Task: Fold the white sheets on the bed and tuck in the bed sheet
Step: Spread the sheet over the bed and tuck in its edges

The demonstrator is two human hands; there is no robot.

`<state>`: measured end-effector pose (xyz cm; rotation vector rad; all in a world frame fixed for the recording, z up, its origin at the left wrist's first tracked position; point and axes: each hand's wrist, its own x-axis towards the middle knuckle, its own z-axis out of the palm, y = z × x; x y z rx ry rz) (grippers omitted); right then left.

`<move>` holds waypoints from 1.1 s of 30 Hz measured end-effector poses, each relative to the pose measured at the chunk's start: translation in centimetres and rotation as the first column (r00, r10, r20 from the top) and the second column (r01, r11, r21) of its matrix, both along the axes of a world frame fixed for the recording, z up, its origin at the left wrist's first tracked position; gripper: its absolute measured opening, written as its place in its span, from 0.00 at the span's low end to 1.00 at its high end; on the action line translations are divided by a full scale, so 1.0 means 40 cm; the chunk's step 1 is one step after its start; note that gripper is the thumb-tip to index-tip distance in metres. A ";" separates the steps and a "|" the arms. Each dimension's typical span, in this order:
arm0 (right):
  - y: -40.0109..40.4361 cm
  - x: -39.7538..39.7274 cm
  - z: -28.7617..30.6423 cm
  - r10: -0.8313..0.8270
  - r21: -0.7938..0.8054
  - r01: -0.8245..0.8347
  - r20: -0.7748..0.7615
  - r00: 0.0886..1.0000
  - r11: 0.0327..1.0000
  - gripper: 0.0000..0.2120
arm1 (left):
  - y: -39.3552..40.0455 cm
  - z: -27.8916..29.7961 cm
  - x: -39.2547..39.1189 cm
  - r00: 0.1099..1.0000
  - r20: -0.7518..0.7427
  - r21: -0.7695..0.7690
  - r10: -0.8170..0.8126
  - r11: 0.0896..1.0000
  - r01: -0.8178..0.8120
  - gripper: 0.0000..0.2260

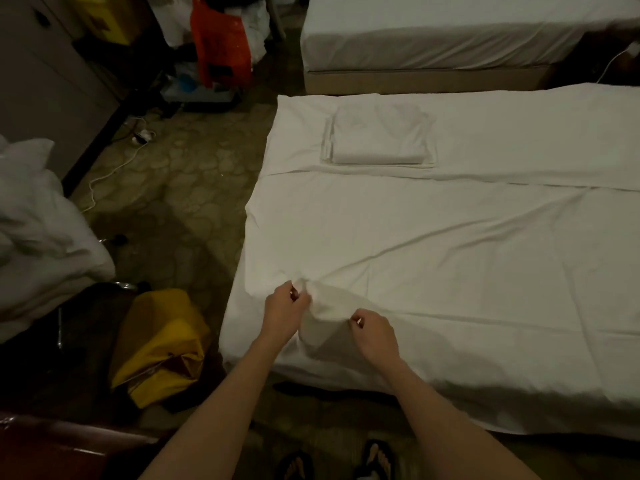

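1. Head view, room: dim bedroom with patterned floor, a second bed beyond, a yellow bag and an orange bag off to the left.
2. Head view, bed: near bed covered by a loose white sheet, wrinkled, spread across the top; folded stack lying near the far left corner.
3. Head view, hands: left hand pinching a raised bunch of sheet near the front left corner; right hand just beside, grip closed on the same fabric.
4. Step, judged: gathering a corner or edge to begin a fold.
5. Next, likely: finding the true edge, lifting it taut, carrying it across evenly.
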<state>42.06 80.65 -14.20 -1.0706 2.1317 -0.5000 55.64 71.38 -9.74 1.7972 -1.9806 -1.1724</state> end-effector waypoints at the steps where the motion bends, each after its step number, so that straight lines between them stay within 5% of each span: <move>1: 0.005 0.006 -0.001 -0.005 -0.005 0.005 0.011 1.000 1.000 0.10 | 0.012 -0.002 -0.003 1.000 -0.006 -0.012 0.019 1.000 -0.019 0.07; 5: 0.032 0.034 -0.009 -0.036 -0.037 0.038 0.044 0.998 0.999 0.09 | 0.047 -0.015 0.024 1.000 -0.008 0.052 0.020 0.998 -0.020 0.13; 12: 0.063 0.152 -0.010 -0.158 0.021 0.157 0.175 0.972 0.987 0.07 | 0.032 -0.006 0.150 0.940 0.296 0.074 -0.169 0.985 0.154 0.16; 18: 0.099 0.280 0.018 -0.458 0.331 0.339 0.413 0.787 0.881 0.15 | 0.035 0.060 0.207 0.994 0.106 0.076 -0.041 0.997 0.033 0.16; 20: 0.116 0.312 0.027 -0.576 0.496 0.323 0.529 0.623 0.806 0.21 | 0.031 0.073 0.219 0.999 0.034 0.161 0.038 0.986 -0.043 0.16; 21: 0.119 0.324 0.031 -0.655 0.559 0.343 0.613 0.443 0.755 0.23 | 0.028 0.082 0.225 0.998 0.005 0.214 0.066 0.975 -0.066 0.17; 23: 0.115 0.334 0.039 -0.713 0.647 0.473 0.699 -0.056 0.598 0.27 | 0.024 0.105 0.237 0.993 -0.065 0.328 0.104 0.941 -0.077 0.20; 25: 0.108 0.331 0.051 -0.566 0.659 0.634 0.725 -0.392 0.405 0.25 | 0.023 0.130 0.253 0.975 -0.161 0.419 0.153 0.905 -0.073 0.23; 29: 0.141 0.308 0.061 -0.310 0.661 0.722 0.744 -0.593 0.204 0.29 | 0.034 0.191 0.296 0.893 -0.328 0.594 0.309 0.802 -0.059 0.16; 33: 0.165 0.307 0.062 -0.249 0.673 0.711 0.738 -0.627 0.204 0.31 | 0.019 0.257 0.330 0.894 -0.336 0.742 0.297 0.668 0.057 0.13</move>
